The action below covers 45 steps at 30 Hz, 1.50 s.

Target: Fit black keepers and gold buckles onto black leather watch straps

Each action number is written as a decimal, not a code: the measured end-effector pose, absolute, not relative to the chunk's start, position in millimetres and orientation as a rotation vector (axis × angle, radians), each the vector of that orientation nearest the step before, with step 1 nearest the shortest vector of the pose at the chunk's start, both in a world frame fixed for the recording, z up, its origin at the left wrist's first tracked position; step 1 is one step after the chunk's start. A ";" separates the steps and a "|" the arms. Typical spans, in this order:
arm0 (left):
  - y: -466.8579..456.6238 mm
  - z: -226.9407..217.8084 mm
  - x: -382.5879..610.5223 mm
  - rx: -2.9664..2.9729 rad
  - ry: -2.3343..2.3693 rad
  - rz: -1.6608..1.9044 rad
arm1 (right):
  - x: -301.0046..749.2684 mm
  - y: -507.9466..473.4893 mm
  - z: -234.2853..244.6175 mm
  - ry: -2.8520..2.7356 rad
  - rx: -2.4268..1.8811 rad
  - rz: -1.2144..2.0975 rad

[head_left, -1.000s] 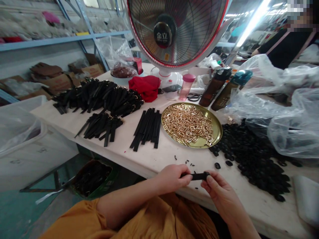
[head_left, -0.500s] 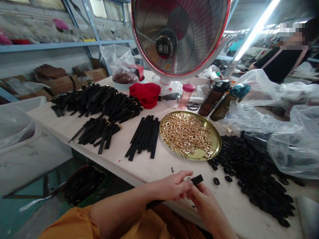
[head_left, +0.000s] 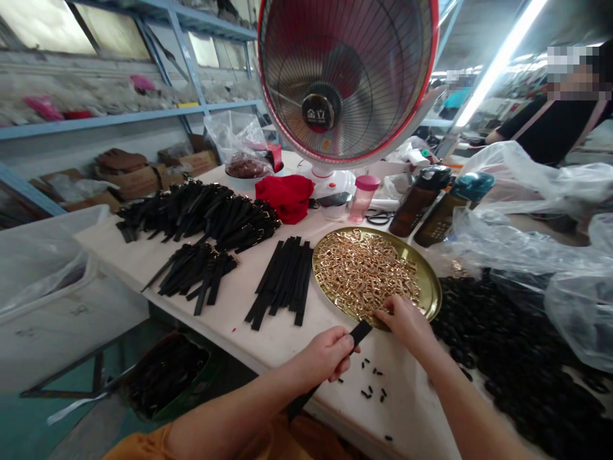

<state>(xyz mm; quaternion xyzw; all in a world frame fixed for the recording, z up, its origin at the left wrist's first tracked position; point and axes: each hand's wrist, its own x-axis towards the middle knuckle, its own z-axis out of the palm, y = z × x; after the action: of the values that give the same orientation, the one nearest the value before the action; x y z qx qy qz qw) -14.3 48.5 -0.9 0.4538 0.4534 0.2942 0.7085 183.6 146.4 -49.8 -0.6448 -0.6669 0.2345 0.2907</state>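
A left hand (head_left: 332, 353) grips a black strap (head_left: 361, 330) above the near edge of a bench (head_left: 407, 409), while the right hand (head_left: 407, 322), fingers drawn close together, dips into gold buckles (head_left: 361, 268) at the near rim of a round tray (head_left: 435, 291); whether it holds one cannot be told. Loose straps (head_left: 283, 281) lie left of the tray, with a fan (head_left: 345, 83) standing behind.

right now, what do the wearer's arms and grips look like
Left grip and right grip are ungloved hands. Left forearm and right forearm are bare, with no watch or bracelet visible. A mustard sleeve shows by the left elbow; none shows on the right.
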 end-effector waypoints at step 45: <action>27.4 4.2 -7.6 1.425 0.892 0.309 | 166.0 -3.9 -18.7 -0.901 -1.349 1.635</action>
<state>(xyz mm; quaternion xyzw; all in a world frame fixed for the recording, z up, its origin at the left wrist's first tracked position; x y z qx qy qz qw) -7.6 27.4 4.2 0.6287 0.3937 0.1364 0.6566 166.0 -3.9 -18.7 -0.5350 -0.3574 0.6485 0.4068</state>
